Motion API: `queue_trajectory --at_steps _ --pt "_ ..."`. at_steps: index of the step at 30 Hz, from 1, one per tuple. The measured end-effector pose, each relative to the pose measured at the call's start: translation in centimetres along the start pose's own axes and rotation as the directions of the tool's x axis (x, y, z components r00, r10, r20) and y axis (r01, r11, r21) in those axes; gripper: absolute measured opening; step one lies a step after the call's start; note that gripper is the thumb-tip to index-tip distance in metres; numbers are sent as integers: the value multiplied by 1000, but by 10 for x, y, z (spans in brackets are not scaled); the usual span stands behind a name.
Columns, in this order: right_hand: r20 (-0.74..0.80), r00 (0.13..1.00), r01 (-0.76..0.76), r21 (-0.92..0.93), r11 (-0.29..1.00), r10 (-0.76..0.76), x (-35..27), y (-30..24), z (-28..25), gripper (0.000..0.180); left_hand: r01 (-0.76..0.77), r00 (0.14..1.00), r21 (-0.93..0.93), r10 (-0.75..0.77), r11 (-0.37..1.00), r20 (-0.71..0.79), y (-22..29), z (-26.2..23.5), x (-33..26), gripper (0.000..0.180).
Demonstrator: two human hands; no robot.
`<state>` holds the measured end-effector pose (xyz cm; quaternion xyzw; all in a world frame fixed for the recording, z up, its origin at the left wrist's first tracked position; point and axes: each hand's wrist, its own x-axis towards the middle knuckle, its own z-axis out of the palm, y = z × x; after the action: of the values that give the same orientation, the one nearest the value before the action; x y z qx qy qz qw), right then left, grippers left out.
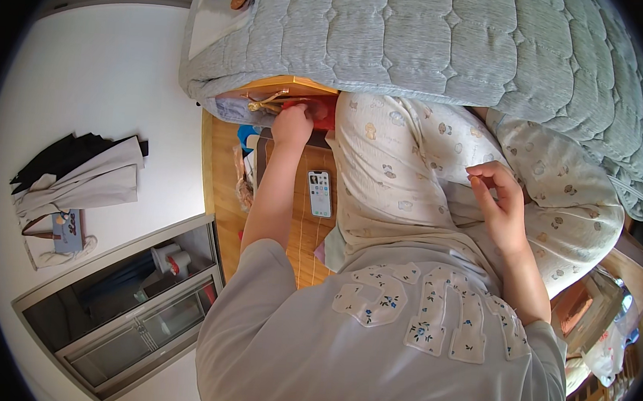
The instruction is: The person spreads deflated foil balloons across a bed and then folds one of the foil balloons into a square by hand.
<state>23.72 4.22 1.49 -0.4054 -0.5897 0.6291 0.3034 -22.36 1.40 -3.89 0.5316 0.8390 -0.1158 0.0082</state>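
My left hand (pixel 293 125) reaches to the bed's edge. Its fingers are curled at a bright red thing (pixel 327 114) of a kind I cannot make out, and the fingertips are partly hidden. Just left of that hand, gold-coloured metal pieces (pixel 267 103) stick out below an orange-brown wooden panel (pixel 288 85). My right hand (pixel 501 206) hovers over my lap with thumb and forefinger brought together in a pinch. Anything between those fingertips is too small to see. Light patterned trousers (pixel 395 161) cover my bent legs.
A phone (pixel 320 194) with a lit screen lies on the wooden floor (pixel 288 254). The grey quilted bedspread (pixel 422 36) hangs ahead. Clothes (pixel 88 173) and a glass-fronted cabinet (pixel 123 321) are at left. A clear container (pixel 590 309) and plastic bags (pixel 609 355) stand at right.
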Motion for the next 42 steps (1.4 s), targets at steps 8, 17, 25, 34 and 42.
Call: queue_trajectory --at_steps 8,17,25,34,42 --pt "-47 998 35 27 999 -34 1 2 3 11 230 929 -646 34 728 369 -4 13 -2 41" --pt "-6 1000 -14 -19 1000 14 2 0 1 15 174 981 -269 -141 947 137 -18 12 -11 32" --pt "-164 984 60 -80 995 -73 -8 -18 -21 19 73 997 -165 -77 984 -17 1 17 -11 29" --pt "-750 301 -140 -646 751 -589 -130 -18 -181 30 14 985 -122 8 992 173 3 4 -1 33" --pt "-978 -128 -954 75 291 -167 -339 94 -312 61 -106 955 -16 97 994 -282 9 48 30 22"
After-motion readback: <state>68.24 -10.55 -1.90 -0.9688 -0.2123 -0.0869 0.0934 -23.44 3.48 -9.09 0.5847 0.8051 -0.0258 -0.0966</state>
